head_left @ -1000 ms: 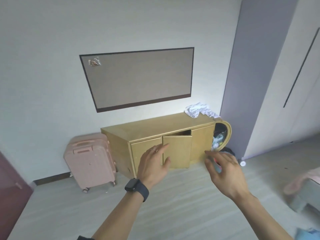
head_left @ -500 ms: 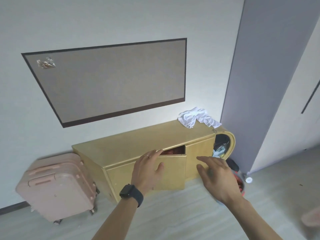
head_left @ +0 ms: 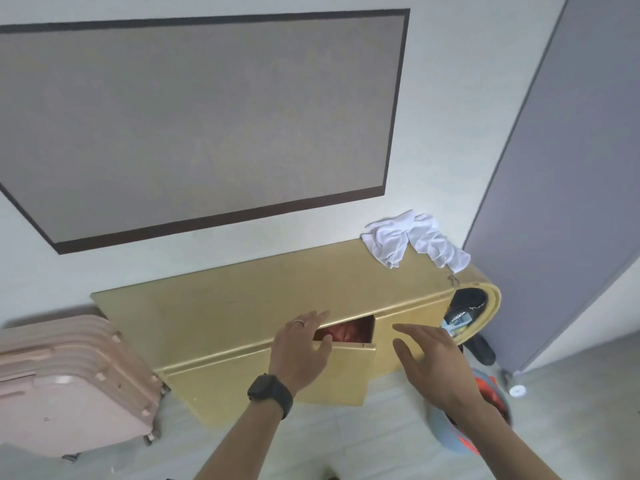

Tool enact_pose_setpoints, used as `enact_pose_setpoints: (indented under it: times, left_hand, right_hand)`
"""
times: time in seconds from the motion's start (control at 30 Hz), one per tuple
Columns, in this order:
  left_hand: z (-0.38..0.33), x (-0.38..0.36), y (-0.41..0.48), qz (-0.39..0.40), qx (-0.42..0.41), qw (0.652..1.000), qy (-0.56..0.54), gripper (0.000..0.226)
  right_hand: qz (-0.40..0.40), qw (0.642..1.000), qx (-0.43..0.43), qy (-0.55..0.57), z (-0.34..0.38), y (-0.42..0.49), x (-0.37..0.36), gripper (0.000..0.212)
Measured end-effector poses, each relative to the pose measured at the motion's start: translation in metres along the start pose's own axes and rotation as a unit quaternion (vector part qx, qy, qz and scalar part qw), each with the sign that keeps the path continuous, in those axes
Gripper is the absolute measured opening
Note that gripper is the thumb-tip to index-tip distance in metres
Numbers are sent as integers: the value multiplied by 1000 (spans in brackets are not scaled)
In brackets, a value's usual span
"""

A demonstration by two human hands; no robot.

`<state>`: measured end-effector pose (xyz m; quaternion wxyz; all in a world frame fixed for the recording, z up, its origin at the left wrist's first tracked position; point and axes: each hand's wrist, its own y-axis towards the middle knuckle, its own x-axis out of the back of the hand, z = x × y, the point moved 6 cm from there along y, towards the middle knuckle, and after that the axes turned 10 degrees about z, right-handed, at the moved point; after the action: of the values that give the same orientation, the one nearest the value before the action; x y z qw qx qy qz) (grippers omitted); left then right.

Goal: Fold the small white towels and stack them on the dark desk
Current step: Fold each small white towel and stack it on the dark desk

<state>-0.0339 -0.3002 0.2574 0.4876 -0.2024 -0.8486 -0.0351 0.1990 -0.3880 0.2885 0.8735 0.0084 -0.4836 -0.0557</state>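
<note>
A crumpled heap of small white towels point(head_left: 414, 242) lies on the far right end of a low yellow wooden cabinet point(head_left: 242, 299). My left hand point(head_left: 301, 348), with a ring and a black watch, rests over the top edge of the cabinet's middle door point(head_left: 349, 368), which hangs ajar; fingers are spread. My right hand point(head_left: 433, 362) hovers open in front of the right door, well below the towels. No dark desk is in view.
Something red point(head_left: 346, 332) shows inside the cabinet. A pink suitcase point(head_left: 69, 386) stands at the left. A bin with red and blue point(head_left: 485, 420) sits on the floor at the right. A grey framed panel point(head_left: 207, 123) hangs on the wall.
The view has closed in on the cabinet, which now looks much larger. Both hands have come up to its front; my left hand now reaches the top of the ajar door.
</note>
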Motion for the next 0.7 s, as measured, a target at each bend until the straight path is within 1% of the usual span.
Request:
enact_pose_setpoints:
  times: [0.17, 0.33, 0.53, 0.7]
  left_hand:
    - [9, -9, 106, 37, 13, 999, 16, 52]
    - [15, -23, 186, 72, 31, 997, 19, 52]
    - [30, -55, 271, 97, 78, 992, 23, 51]
    - [46, -93, 339, 129, 146, 980, 31, 51]
  right_hand:
    - [54, 997, -45, -11, -34, 97, -13, 33]
    - [102, 990, -93, 12, -80, 174, -35, 34]
    - [203, 971, -121, -14, -155, 268, -84, 39]
    - [276, 952, -124, -40, -219, 353, -124, 41]
